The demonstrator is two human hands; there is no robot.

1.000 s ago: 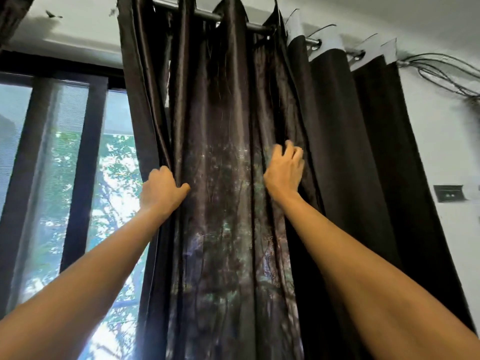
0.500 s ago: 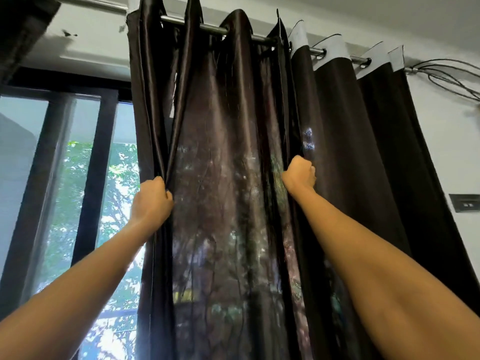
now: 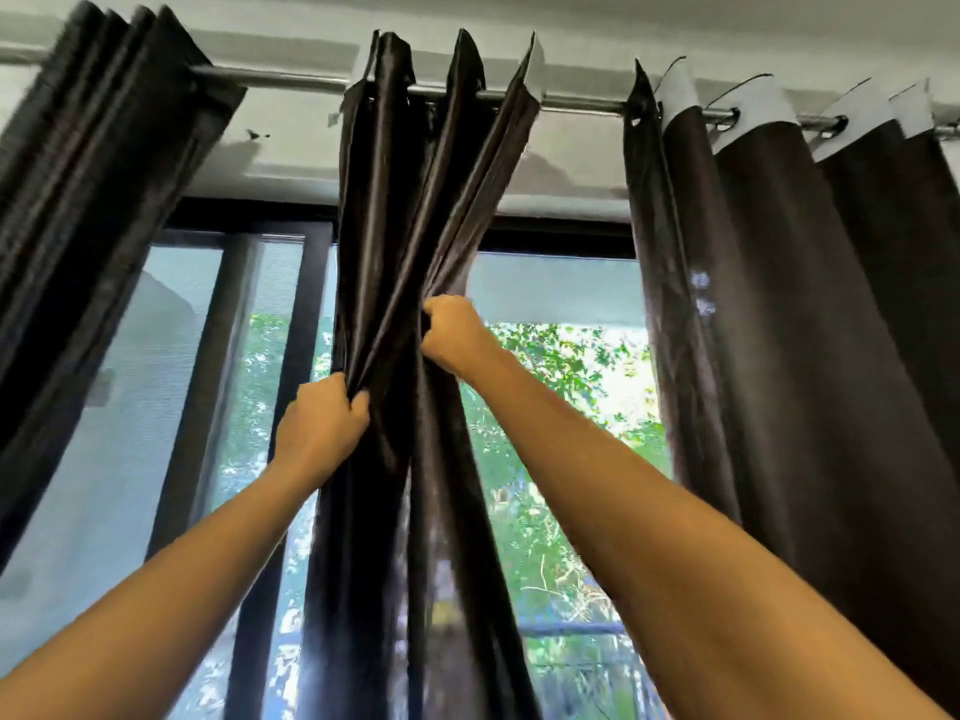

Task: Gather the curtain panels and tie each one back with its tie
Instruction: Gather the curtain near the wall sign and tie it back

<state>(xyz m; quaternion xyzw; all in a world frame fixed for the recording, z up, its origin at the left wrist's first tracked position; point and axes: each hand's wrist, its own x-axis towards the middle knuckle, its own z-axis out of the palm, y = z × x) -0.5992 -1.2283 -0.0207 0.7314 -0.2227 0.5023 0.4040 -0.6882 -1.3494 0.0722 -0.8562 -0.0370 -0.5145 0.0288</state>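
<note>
A dark shiny curtain panel [image 3: 410, 210] hangs from a metal rod [image 3: 291, 77], bunched into tight folds in the middle of the window. My left hand [image 3: 322, 423] is closed on the panel's left folds. Higher up, my right hand [image 3: 452, 332] is closed on its right folds, close to the left hand. To the right hangs another dark panel [image 3: 779, 330] with a white top band, apart from the bunched one. A third dark panel [image 3: 88, 200] hangs bunched at the far left. No tie is visible.
The window [image 3: 561, 407] with dark frame bars [image 3: 301, 314] shows green trees outside. Glass is exposed on both sides of the bunched panel. The white wall and ceiling run above the rod.
My right hand pulled the panel's right edge leftward toward my left hand, squeezing the spread panel into a narrow bunch. A gap of window opened beside the right panel. The view shifted left.
</note>
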